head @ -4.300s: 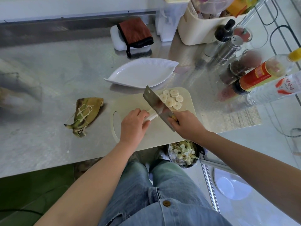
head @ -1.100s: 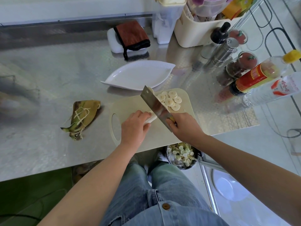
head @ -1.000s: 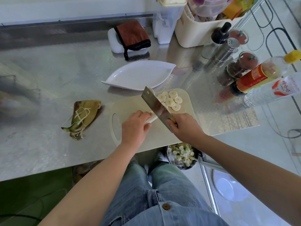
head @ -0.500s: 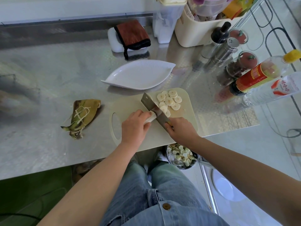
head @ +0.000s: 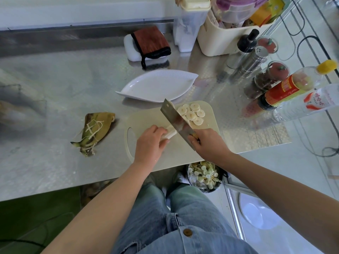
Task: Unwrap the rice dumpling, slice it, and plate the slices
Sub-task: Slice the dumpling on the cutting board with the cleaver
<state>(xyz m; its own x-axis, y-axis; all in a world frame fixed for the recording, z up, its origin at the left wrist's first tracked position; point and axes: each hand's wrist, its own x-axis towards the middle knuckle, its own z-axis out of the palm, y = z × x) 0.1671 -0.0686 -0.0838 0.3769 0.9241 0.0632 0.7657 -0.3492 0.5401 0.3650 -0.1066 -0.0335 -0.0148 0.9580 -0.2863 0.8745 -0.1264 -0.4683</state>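
Note:
A pale rice dumpling roll (head: 170, 133) lies on the cream cutting board (head: 146, 118), and my left hand (head: 149, 143) holds its near end with curled fingers. My right hand (head: 209, 143) grips the handle of a steel cleaver (head: 176, 121), whose blade is raised over the roll's free end. Several round slices (head: 192, 113) lie in a cluster at the board's far right corner. A white leaf-shaped plate (head: 157, 85) sits just beyond the board with nothing on it. The peeled leaf wrapper (head: 95, 130) with its string lies left of the board.
Bottles (head: 293, 87), shakers (head: 251, 59) and spice jars (head: 269, 76) crowd the right side of the steel counter (head: 55, 85). A cream bin (head: 225, 39) and a brown cloth on a white block (head: 148, 43) stand at the back. A pail of scraps (head: 204, 176) sits below the counter edge.
Half a second ago the cleaver was down through the roll; now it is lifted again and another slice has joined the cluster. My left hand has stayed on the roll.

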